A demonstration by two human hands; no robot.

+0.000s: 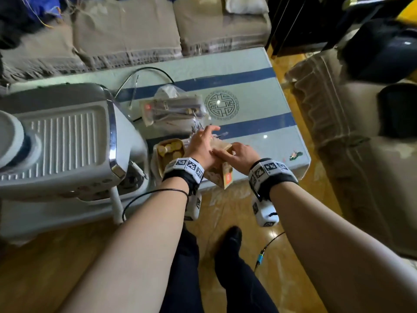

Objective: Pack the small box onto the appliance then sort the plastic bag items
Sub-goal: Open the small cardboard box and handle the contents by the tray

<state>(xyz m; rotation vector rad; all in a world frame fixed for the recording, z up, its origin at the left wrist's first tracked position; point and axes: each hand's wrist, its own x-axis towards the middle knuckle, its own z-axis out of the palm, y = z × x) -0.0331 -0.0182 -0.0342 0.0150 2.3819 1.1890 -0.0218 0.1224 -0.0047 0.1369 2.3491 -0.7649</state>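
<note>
A small tan cardboard box (225, 175) with an orange logo sits tilted at the table's near edge, held between both hands. My left hand (202, 144) rests on its left side with fingers spread forward. My right hand (237, 155) presses on its top flap from the right. The large white appliance (65, 141) with a ribbed top stands to the left. A clear plastic bag (173, 108) holding long dark items lies on the table beyond my hands. The box's far side is hidden by my hands.
An open tin of round golden pieces (168, 152) sits just left of the box. A black cable (149, 71) loops behind the bag. The low glass table (259, 105) has blue stripes. Sofas surround it at the back and right. Small metal bits lie near my left fingers.
</note>
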